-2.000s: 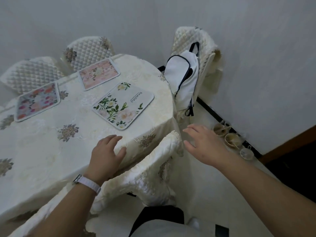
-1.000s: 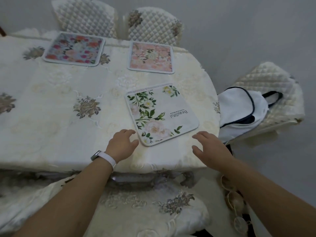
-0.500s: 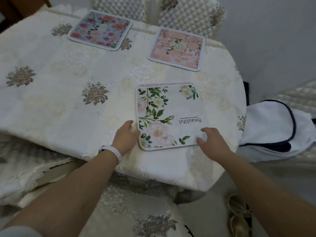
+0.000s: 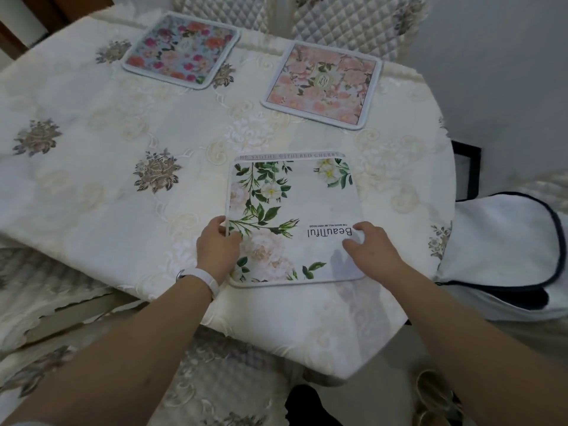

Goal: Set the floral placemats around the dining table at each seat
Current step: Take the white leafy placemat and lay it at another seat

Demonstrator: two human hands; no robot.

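A white placemat with green leaves and the word "Beautiful" (image 4: 295, 216) lies on the table's near side, in front of me. A strip of a second mat (image 4: 289, 156) shows under its far edge. My left hand (image 4: 216, 249) grips its left edge, thumb on top. My right hand (image 4: 370, 249) pinches its right edge with bent fingers. A blue-and-red floral placemat (image 4: 181, 47) and a pink rose placemat (image 4: 322, 84) lie flat at the far side, each before a quilted chair.
The oval table (image 4: 92, 186) wears a cream embroidered cloth. Two quilted chairs (image 4: 353, 23) stand behind it. A white bag with dark trim (image 4: 504, 256) sits on a chair at the right. A covered chair seat (image 4: 215, 379) is below me.
I have moved round to face the table's near side. Both hands went from hovering beside the white placemat to taking hold of its left and right edges, and the mat now sits square to me.
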